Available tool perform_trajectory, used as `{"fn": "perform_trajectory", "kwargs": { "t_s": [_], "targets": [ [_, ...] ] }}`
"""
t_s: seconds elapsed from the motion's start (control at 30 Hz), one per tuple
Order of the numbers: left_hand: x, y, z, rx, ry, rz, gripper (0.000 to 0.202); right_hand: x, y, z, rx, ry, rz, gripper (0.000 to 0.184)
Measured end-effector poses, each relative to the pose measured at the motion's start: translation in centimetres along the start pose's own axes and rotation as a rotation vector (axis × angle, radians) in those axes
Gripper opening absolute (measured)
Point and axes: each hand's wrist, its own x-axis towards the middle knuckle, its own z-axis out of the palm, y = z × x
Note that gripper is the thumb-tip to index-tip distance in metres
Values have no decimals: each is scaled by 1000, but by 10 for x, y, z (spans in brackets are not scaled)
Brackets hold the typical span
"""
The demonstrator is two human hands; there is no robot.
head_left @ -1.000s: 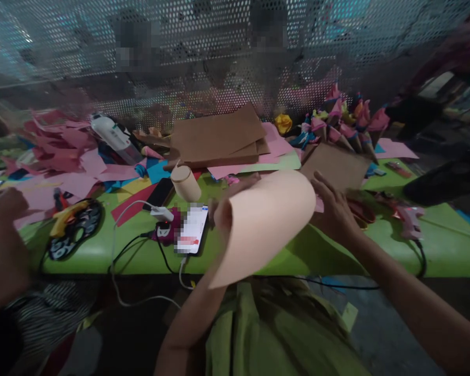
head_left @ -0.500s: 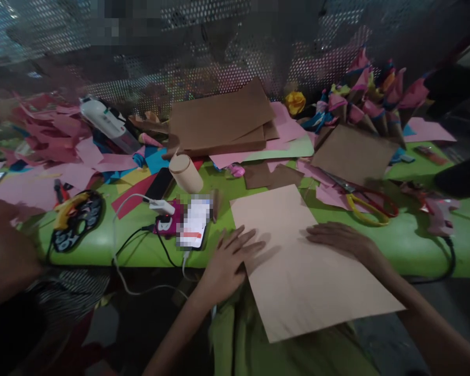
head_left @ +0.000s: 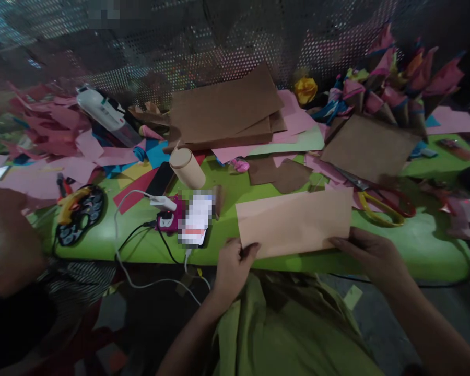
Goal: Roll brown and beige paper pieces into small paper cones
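Observation:
A tan paper sheet [head_left: 295, 222] lies across the front of the green table, showing as a wide, low rectangle that looks folded over. My left hand [head_left: 235, 261] grips its lower left corner, thumb on top and fingers curled beneath. At the lower right corner, my right hand [head_left: 370, 256] pinches the paper between thumb and fingers. Some of the fingers on both hands are hidden. Just beyond the right hand lie scissors [head_left: 382, 209] with yellow and red handles. Left of the sheet rests a lit phone [head_left: 198, 219] on a white cable.
Brown sheets [head_left: 223, 115] are stacked at the back. A tan paper roll [head_left: 188, 168], a magenta power block [head_left: 174, 216] and a black patterned mask [head_left: 80, 219] stand or lie leftward. Paper cones [head_left: 391, 99] and a pink glue gun [head_left: 462, 216] are rightward. Another person's arm [head_left: 18, 245] reaches in at left.
Both hands lay flat on a larger, slanted sheet before. Now they grip its near corners, and it shows shorter and squared to the table edge. The view has shifted slightly.

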Motion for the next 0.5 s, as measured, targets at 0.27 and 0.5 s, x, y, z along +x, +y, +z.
{"fn": "perform_trajectory", "kwargs": {
  "t_s": [0.27,0.5],
  "targets": [
    [2,4,2,4,60,-19,30,-2,-19,8,78,117,164,33],
    [3,7,-1,52,99,83,41,0,-5,4,116,157,211,38]
  ]
}}
